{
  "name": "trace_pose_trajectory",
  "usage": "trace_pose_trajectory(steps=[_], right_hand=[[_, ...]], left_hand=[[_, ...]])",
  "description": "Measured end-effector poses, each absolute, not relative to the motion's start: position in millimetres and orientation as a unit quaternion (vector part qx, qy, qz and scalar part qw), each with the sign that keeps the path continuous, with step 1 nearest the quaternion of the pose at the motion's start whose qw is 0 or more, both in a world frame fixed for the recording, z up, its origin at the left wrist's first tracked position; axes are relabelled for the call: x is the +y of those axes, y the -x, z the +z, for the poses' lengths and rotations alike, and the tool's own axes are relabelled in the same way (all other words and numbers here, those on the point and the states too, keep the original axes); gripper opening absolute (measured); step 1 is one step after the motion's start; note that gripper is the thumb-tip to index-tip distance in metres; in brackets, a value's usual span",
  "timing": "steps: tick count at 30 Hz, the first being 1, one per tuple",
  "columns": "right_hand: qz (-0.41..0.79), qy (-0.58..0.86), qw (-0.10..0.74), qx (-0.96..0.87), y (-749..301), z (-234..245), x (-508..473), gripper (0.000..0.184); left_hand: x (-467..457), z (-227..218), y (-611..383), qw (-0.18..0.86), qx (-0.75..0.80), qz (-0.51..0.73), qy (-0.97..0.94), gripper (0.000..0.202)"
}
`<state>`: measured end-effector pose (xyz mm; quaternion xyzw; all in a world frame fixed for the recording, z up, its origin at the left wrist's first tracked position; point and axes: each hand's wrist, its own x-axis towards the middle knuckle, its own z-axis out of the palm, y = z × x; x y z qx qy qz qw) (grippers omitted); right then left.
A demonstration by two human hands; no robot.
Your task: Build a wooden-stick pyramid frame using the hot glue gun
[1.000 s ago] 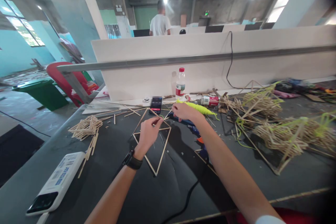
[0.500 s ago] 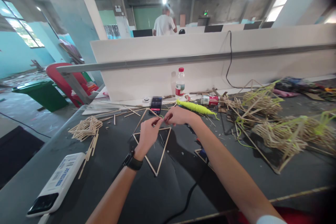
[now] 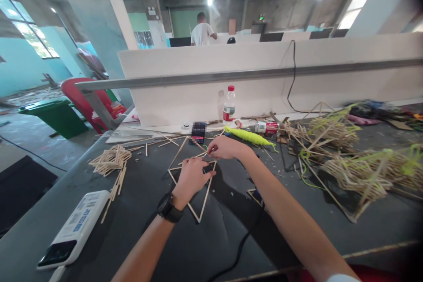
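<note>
My left hand lies palm down over a frame of thin wooden sticks, with thumb and fingers apart. A small dark patch shows between them; I cannot make out what it is. Just beyond, my right hand pinches the near end of a thin wooden stick, at the frame's far corner. A bit of yellow-green string shows beside those fingertips. The frame lies on the dark tabletop, its pointed corner towards me. Behind the right hand is a bundle of yellow-green string. A phone stands behind the frame.
Loose sticks are piled at left, near a white power bank. Stick structures with string crowd the right. An upright bottle and a lying bottle are by the partition. A person stands beyond.
My left hand has let go at the joint near the right fingertips and moved down towards me, its fingers spreading. My right hand stays pinched at about the same place.
</note>
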<state>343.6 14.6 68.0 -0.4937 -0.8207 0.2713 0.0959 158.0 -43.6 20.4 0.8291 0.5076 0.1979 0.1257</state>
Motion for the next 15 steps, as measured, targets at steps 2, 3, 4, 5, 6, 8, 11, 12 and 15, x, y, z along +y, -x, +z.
trace_pose_trajectory(steps=[2, 3, 4, 5, 6, 8, 11, 12, 15], right_hand=[[0.261, 0.491, 0.094, -0.826, -343.0, 70.0, 13.1, 0.024], [0.256, 0.490, 0.094, -0.828, -342.7, 71.4, 12.2, 0.024], [0.251, 0.489, 0.093, -0.830, -342.4, 72.8, 11.1, 0.024], [0.246, 0.487, 0.092, -0.833, -342.0, 74.2, 10.1, 0.024], [0.242, 0.486, 0.091, -0.835, -341.5, 75.4, 9.2, 0.024], [0.234, 0.484, 0.089, -0.838, -340.5, 77.0, 7.8, 0.024], [0.222, 0.483, 0.086, -0.843, -339.1, 77.6, 6.9, 0.025], [0.218, 0.483, 0.086, -0.844, -338.8, 77.5, 6.8, 0.025], [0.209, 0.480, 0.085, -0.847, -338.5, 77.2, 6.5, 0.025]], left_hand=[[-45.7, 18.3, -158.3, 0.121, 0.504, 0.166, -0.839, 0.020], [-46.3, 17.4, -158.2, 0.120, 0.504, 0.153, -0.842, 0.018], [-46.7, 16.7, -158.0, 0.119, 0.504, 0.141, -0.844, 0.016], [-46.9, 16.2, -157.9, 0.118, 0.505, 0.132, -0.845, 0.016], [-47.0, 16.0, -157.8, 0.117, 0.506, 0.124, -0.846, 0.016], [-47.0, 16.3, -158.0, 0.116, 0.507, 0.112, -0.847, 0.017], [-47.6, 18.1, -158.7, 0.115, 0.509, 0.102, -0.847, 0.017], [-48.0, 18.7, -158.9, 0.114, 0.510, 0.100, -0.847, 0.018], [-49.4, 20.2, -159.5, 0.111, 0.510, 0.095, -0.847, 0.017]])
